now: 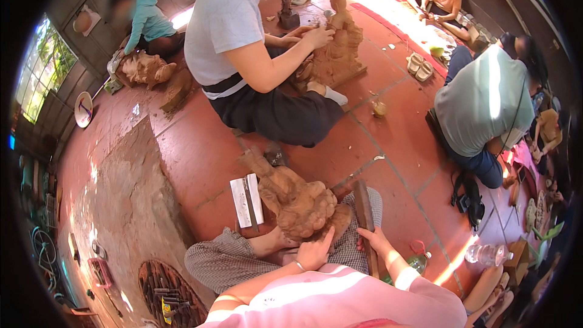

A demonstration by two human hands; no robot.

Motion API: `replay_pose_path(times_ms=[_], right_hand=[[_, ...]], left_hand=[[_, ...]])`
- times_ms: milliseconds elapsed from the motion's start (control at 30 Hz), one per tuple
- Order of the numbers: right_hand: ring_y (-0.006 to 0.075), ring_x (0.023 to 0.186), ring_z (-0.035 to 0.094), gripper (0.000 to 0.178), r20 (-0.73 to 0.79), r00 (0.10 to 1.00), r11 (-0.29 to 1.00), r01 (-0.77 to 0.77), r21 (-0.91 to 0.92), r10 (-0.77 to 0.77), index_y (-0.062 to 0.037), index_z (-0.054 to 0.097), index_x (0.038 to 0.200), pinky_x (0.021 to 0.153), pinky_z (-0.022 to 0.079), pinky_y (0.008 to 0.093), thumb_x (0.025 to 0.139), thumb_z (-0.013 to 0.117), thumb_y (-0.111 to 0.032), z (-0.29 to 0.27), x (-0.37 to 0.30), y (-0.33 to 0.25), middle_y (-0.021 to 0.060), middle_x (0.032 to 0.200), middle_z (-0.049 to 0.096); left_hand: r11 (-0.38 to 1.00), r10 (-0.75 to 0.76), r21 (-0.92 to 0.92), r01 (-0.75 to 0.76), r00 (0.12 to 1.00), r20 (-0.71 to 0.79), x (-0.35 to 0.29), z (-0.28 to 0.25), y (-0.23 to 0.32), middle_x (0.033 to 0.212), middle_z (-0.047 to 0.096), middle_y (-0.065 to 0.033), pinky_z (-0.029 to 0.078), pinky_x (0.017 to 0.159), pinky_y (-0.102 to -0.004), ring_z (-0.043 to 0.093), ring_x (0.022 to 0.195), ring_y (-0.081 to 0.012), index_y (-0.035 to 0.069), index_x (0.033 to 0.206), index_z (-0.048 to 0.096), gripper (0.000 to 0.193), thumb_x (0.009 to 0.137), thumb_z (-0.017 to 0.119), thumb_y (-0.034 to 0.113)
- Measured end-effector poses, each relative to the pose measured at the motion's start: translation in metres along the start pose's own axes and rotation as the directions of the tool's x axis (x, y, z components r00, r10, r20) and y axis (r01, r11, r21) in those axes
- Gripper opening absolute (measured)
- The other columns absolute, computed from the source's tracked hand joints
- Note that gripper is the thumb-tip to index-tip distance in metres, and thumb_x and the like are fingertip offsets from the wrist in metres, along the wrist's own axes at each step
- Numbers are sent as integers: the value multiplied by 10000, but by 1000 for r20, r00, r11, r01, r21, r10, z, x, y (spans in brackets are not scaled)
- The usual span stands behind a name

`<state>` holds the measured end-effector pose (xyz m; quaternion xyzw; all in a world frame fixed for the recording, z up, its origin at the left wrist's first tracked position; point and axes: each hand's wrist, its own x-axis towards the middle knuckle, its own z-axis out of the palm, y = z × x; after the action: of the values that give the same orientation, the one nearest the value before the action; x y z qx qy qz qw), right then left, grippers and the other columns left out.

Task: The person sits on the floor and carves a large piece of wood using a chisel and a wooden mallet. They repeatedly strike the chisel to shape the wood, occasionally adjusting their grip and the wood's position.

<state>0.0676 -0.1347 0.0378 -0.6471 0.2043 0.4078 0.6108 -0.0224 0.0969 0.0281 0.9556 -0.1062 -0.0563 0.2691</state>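
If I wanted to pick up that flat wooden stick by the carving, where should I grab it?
Probably at its lower end, coming from the right. The flat wooden stick stands on end, leaning against the wooden carving, and the right hand already wraps it there. The carving blocks its left side, and the left hand rests on the carving's base.

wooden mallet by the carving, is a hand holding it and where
Yes. The right hand grips the flat wooden mallet around its lower end. The left hand presses a thin tool, mostly hidden, against the reddish wooden carving.
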Motion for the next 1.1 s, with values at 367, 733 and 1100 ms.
replay_pose_path(times_ms=[367,733,1100], right_hand=[[217,540,629,294,-15,1000,1000,-21,-3,21,-8,537,1007,484,506,325,905,664,-252,1,0,-3,112,676,622],[214,541,633,334,-38,999,999,-27,-20,26,13,537,1023,488,509,320,899,679,-262,0,2,2,118,680,626],[229,520,624,305,-40,999,1000,-9,-17,8,23,541,988,468,513,331,899,673,-236,2,0,1,130,661,620]], left_hand=[[999,13,-29,-15,998,-62,0,2,-2,605,620,-140,493,456,-456,616,498,-319,67,1478,362,796,730,620,154],[997,-49,-56,52,998,50,0,0,2,654,639,-166,517,507,-466,642,562,-341,41,1512,258,912,714,682,163],[995,-63,-76,69,994,86,1,-11,4,637,630,-170,515,507,-467,636,550,-347,45,1507,266,892,736,686,200]])
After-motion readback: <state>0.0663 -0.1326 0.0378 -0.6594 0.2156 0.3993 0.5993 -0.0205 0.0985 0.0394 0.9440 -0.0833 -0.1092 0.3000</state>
